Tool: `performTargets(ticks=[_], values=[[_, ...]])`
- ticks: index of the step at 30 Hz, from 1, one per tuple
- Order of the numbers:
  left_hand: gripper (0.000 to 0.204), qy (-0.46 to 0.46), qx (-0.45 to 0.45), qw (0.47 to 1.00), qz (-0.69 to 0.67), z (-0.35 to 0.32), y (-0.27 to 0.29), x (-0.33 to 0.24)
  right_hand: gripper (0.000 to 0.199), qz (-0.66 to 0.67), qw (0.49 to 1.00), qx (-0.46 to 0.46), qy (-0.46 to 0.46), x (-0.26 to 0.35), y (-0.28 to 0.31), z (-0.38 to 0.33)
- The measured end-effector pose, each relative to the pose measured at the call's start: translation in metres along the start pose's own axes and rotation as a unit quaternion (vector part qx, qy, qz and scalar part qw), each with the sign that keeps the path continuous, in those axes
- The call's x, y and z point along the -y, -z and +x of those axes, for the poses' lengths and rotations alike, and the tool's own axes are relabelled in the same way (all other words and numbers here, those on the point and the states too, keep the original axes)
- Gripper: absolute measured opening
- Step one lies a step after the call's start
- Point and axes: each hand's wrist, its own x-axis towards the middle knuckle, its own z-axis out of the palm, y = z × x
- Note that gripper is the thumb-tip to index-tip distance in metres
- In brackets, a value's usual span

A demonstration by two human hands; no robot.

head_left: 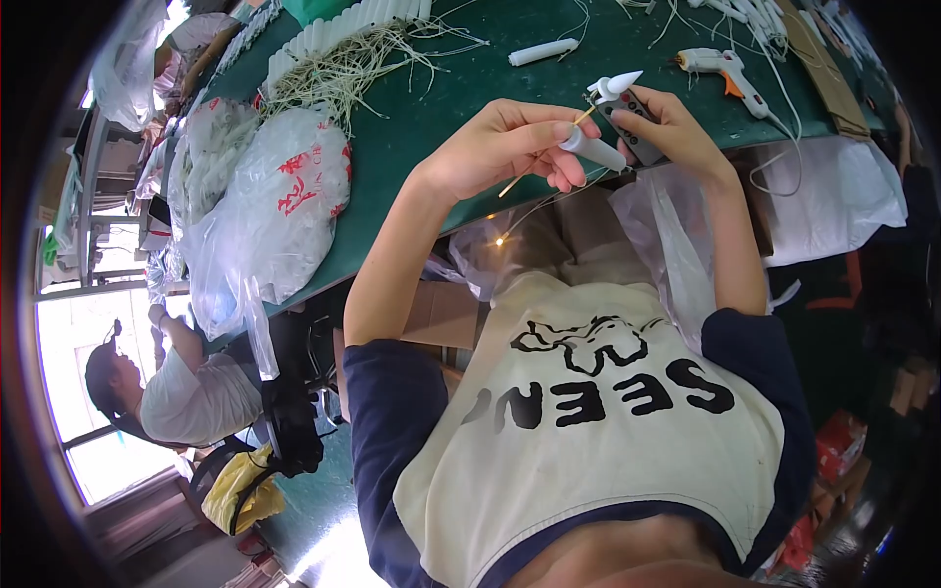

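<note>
My left hand (515,142) is closed on a short white tube (594,150), pinched between thumb and fingers. A thin tan stick (518,180) also passes through that hand. My right hand (676,129) holds a small grey remote control (639,137) with its thumb on the button face. Just above the remote is a white pointed tip piece (618,84), close to the right fingers; whether they grip it I cannot tell. A thin wire hangs below my hands, with a small glowing warm light (500,241) near its end.
On the green table (431,127) lie a row of white tubes (333,39) with tangled wires, a single white tube (542,52) and a white glue gun (725,76) with an orange trigger. Plastic bags (270,196) stand at left. Another person (191,392) sits beyond them.
</note>
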Motion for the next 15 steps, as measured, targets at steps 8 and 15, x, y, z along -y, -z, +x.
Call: performTargets(ticks=[8,15], values=[[0.030,0.011,0.001,1.000,0.001,0.003,0.000,-0.001,0.031,-0.047,0.998,0.024,-0.033,0.013,-0.004,-0.007],[0.029,0.009,-0.007,1.000,0.001,0.001,0.002,0.001,0.027,-0.103,0.994,-0.030,0.004,0.007,-0.013,0.005]])
